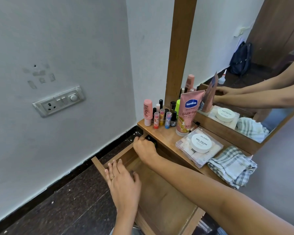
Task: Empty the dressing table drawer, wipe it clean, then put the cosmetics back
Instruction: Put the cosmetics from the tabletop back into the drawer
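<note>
Dark item [149, 138] at drawer [159, 192] back being gripped in curled fingers of right hand [143, 146]; left hand [124, 182] fingers, straight and together, being rested on drawer front.

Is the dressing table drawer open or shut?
Open. The drawer is pulled far out from under the tabletop, bare wooden floor showing; the right hand grips a small black item at its back.

Switch panel [59, 101] on grey wall [75, 39]

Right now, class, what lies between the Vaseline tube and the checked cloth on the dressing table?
The head view shows a clear plastic case with a white round tub on top, between the Vaseline tube and the checked cloth.
</note>
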A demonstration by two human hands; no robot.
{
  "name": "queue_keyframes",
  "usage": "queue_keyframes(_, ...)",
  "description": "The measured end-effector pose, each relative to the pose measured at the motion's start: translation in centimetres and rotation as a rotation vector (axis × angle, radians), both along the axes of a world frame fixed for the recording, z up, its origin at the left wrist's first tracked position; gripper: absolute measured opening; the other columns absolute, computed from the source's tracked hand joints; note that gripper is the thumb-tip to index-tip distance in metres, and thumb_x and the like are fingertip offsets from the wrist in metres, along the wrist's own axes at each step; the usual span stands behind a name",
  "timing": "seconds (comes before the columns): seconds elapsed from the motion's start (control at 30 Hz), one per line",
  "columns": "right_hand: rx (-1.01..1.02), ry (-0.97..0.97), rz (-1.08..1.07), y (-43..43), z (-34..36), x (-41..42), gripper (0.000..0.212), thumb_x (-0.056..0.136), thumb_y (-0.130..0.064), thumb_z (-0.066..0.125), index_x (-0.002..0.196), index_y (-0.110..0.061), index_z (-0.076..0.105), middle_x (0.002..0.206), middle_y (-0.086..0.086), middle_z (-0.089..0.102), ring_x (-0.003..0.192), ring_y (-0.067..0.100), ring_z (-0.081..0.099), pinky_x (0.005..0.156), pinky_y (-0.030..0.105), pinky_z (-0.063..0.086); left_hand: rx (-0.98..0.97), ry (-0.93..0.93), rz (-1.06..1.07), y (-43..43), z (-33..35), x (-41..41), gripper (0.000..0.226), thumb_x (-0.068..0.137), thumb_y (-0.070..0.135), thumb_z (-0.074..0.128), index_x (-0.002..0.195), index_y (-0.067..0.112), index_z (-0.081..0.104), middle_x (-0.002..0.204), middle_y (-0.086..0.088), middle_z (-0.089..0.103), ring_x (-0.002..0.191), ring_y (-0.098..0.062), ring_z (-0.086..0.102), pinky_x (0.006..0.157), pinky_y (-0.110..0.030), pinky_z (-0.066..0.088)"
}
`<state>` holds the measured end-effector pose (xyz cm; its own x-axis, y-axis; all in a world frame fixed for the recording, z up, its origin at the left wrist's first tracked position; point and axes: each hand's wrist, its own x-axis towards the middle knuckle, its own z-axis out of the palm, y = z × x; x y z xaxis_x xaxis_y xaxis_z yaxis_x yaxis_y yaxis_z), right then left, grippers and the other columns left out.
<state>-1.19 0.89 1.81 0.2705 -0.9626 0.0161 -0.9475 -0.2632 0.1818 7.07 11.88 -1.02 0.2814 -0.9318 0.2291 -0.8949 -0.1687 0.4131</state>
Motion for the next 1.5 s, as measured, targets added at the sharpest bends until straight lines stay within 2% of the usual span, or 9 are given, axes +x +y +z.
queue_keyframes(0.3,0.027,0.010,-0.026,0.8,2.2,0.1,0.023,0.092,0.002,0.050,0.116,0.001,0.050,0.110,0.018,0.063,0.092,0.027,0.069,0.065,0.034,0.055,0.003,-0.002,-0.002,-0.1,-0.1,0.0,0.064,0.075,0.022,0.074,0.129,-0.002,0.050,0.134,-0.019,0.053,0.135,-0.032,0.039,0.116,-0.045,0.020)
queue_keyframes(0.5,0.058,-0.082,-0.078,2.6,15.5,-1.2,0.023,0.090,0.002,0.050,0.110,-0.005,0.059,0.108,0.010,0.061,0.099,0.027,0.063,0.067,0.032,0.044,-0.006,0.017,-0.009,0.0,-0.3,0.1,0.063,0.074,0.021,0.073,0.128,-0.002,0.051,0.133,-0.018,0.054,0.134,-0.032,0.040,0.116,-0.043,0.017)
queue_keyframes(0.57,0.048,-0.137,-0.134,1.2,21.6,-3.3,0.006,0.089,-0.003,0.056,0.093,-0.005,0.060,0.090,0.009,0.064,0.081,0.024,0.065,0.062,0.030,0.044,-0.005,0.023,-0.009,0.0,-0.1,0.1,0.063,0.077,0.024,0.071,0.131,-0.001,0.049,0.136,-0.018,0.051,0.136,-0.031,0.038,0.116,-0.041,0.013)
queue_keyframes(0.67,0.142,-0.086,-0.232,-3.2,27.1,-6.3,0.025,0.084,-0.013,0.068,0.064,-0.006,0.055,0.044,-0.001,0.059,0.039,0.010,0.057,0.053,0.025,0.046,-0.003,0.025,-0.010,-0.1,0.0,0.0,0.062,0.078,0.023,0.069,0.131,-0.002,0.048,0.137,-0.018,0.051,0.136,-0.032,0.037,0.116,-0.043,0.014)
queue_keyframes(0.73,0.264,0.001,-0.259,-6.6,26.9,-7.6,0.023,0.086,-0.014,0.067,0.065,-0.005,0.061,0.042,-0.001,0.060,0.039,0.011,0.057,0.060,0.027,0.051,-0.007,0.027,-0.008,-0.1,0.0,0.0,0.061,0.078,0.023,0.070,0.130,-0.002,0.049,0.136,-0.019,0.051,0.135,-0.032,0.038,0.116,-0.044,0.017)
queue_keyframes(0.9,0.329,0.129,-0.036,-12.5,21.1,-11.0,0.021,0.087,-0.017,0.066,0.101,-0.001,0.068,0.087,0.009,0.072,0.072,0.021,0.068,0.061,0.026,0.055,0.005,0.029,0.005,-0.2,-0.1,0.1,0.062,0.078,0.024,0.070,0.131,-0.001,0.049,0.138,-0.017,0.049,0.136,-0.031,0.037,0.116,-0.042,0.014)
queue_keyframes(1.07,0.440,0.350,0.070,-13.7,17.7,-12.6,0.023,0.090,-0.018,0.065,0.108,-0.003,0.065,0.087,0.001,0.057,0.077,0.015,0.054,0.050,0.013,0.034,0.018,0.007,0.012,-0.4,-0.5,0.0,0.063,0.074,0.023,0.074,0.129,0.000,0.052,0.136,-0.016,0.052,0.134,-0.031,0.041,0.115,-0.043,0.018)
queue_keyframes(1.3,0.513,0.387,0.073,-15.3,17.3,-12.7,0.022,0.087,-0.018,0.069,0.105,-0.007,0.066,0.075,-0.004,0.061,0.067,0.014,0.059,0.057,0.021,0.048,0.020,-0.016,0.018,-0.5,-0.6,0.0,0.064,0.072,0.024,0.076,0.128,0.000,0.054,0.135,-0.017,0.053,0.132,-0.032,0.042,0.114,-0.043,0.018)
queue_keyframes(1.5,0.533,0.410,0.042,-15.5,17.9,-12.5,0.016,0.086,-0.025,0.069,0.077,-0.024,0.056,0.069,-0.004,0.060,0.063,0.015,0.059,0.059,0.028,0.053,0.031,0.003,0.030,-0.3,-0.3,-0.1,0.065,0.076,0.027,0.073,0.132,0.003,0.050,0.140,-0.014,0.049,0.138,-0.028,0.035,0.116,-0.040,0.011)
